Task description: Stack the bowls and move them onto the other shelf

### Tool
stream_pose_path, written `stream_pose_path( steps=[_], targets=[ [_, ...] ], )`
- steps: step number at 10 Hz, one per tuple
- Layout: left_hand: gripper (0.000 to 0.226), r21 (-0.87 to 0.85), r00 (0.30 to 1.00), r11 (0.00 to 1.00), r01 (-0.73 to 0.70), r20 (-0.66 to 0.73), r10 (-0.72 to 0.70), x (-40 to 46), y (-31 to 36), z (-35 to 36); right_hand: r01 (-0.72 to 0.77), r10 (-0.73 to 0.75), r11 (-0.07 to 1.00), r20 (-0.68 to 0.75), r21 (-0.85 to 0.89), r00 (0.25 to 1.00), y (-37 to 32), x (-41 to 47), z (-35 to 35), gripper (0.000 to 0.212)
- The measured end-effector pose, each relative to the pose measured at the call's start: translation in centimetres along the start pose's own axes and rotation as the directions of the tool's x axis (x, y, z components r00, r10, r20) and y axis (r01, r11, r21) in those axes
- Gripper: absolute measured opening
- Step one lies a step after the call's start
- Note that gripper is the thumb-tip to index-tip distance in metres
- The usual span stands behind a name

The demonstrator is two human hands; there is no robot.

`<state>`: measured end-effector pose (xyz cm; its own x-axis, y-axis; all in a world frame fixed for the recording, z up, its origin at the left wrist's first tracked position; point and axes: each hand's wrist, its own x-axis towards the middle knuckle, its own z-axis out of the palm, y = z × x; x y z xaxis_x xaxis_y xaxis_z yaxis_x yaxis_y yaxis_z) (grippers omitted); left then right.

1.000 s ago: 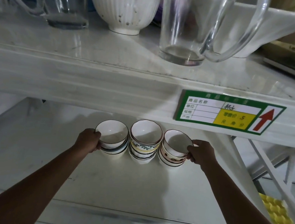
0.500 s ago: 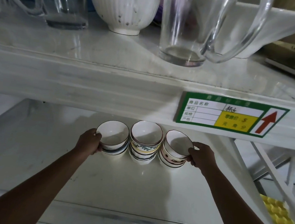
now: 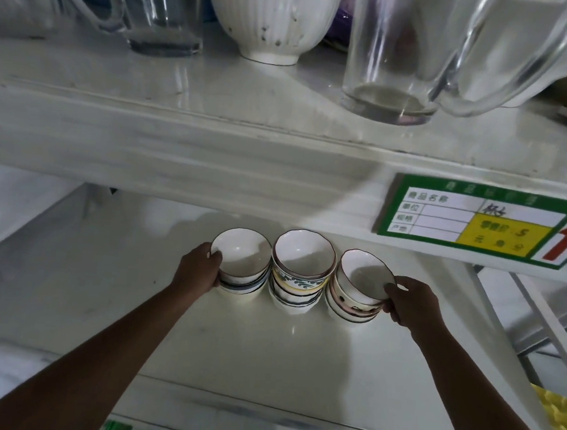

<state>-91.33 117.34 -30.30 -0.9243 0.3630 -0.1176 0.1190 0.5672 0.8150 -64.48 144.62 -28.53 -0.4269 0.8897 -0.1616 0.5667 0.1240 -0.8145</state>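
Observation:
Three short stacks of small white bowls stand side by side on the lower white shelf (image 3: 291,361). My left hand (image 3: 200,269) grips the left stack (image 3: 242,262) from its left side, thumb on the top bowl's rim. The middle stack (image 3: 301,270), with a yellow band and leaf pattern, touches both neighbours and no hand is on it. My right hand (image 3: 410,304) holds the right stack (image 3: 359,285) from the right; its top bowl is tilted toward me, thumb at the rim.
Just above hangs the upper shelf (image 3: 212,155), carrying a glass pitcher (image 3: 400,51), a ribbed white bowl (image 3: 274,17) and another glass vessel (image 3: 162,12). A green price label (image 3: 485,220) sits on its front edge. A yellow tray (image 3: 561,420) lies low at the right.
Both hands stay on the outer stacks. The top bowl of the right stack has tilted more. The view has shifted slightly.

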Motion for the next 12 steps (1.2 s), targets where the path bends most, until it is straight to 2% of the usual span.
stream_pose_path(
  steps=[1,2,3,4,5,6,9,10,11,12],
  targets=[
    [0.029,0.005,1.000,1.000,0.011,0.028,-0.011,-0.1,-0.1,-0.4,0.003,-0.004,1.000,0.006,0.029,1.000,0.0,-0.1,-0.1,0.015],
    [0.038,-0.117,0.997,0.991,0.069,0.034,-0.065,-0.2,-0.1,-0.7,-0.003,0.003,0.999,0.002,0.041,1.000,-0.1,-0.2,-0.2,0.015],
    [0.047,-0.119,0.992,0.985,0.127,0.012,-0.127,-0.3,-0.2,-1.5,-0.013,0.016,0.997,-0.042,0.080,0.999,0.0,-0.4,-0.4,0.016],
    [0.034,-0.305,0.978,0.929,0.208,0.065,-0.198,-0.5,-0.9,-1.9,-0.040,0.043,0.995,-0.037,0.095,0.998,0.4,-0.7,-0.3,0.017],
    [0.038,-0.411,0.973,0.884,0.223,0.152,-0.174,-0.9,-1.2,-1.8,-0.057,0.060,0.992,-0.026,0.113,0.998,1.0,-1.1,-0.2,0.015],
    [0.042,-0.416,0.978,0.892,0.178,0.177,-0.112,-1.5,-1.2,-1.6,-0.077,0.079,0.989,-0.008,0.128,0.997,1.1,-1.3,-0.3,0.015],
    [0.034,-0.370,0.984,0.923,0.111,0.169,-0.051,-1.6,-1.5,-1.7,-0.118,0.117,0.984,0.015,0.133,0.993,0.4,-1.6,-0.9,0.021],
    [0.022,-0.281,0.995,0.959,0.028,0.099,0.000,-2.1,-0.8,-2.3,-0.117,0.115,0.989,0.024,0.089,0.993,0.1,-2.0,-1.7,0.023],
    [0.038,-0.031,0.993,0.992,-0.121,-0.015,0.121,-3.5,0.8,-3.6,-0.121,0.109,0.985,0.101,0.120,0.989,-1.2,-3.3,-2.8,0.025],
    [0.045,0.113,0.963,0.959,-0.260,0.097,0.249,-6.2,2.6,-5.9,-0.018,0.006,0.998,0.209,0.057,0.978,-2.8,-6.3,-4.7,0.036]
  ],
)
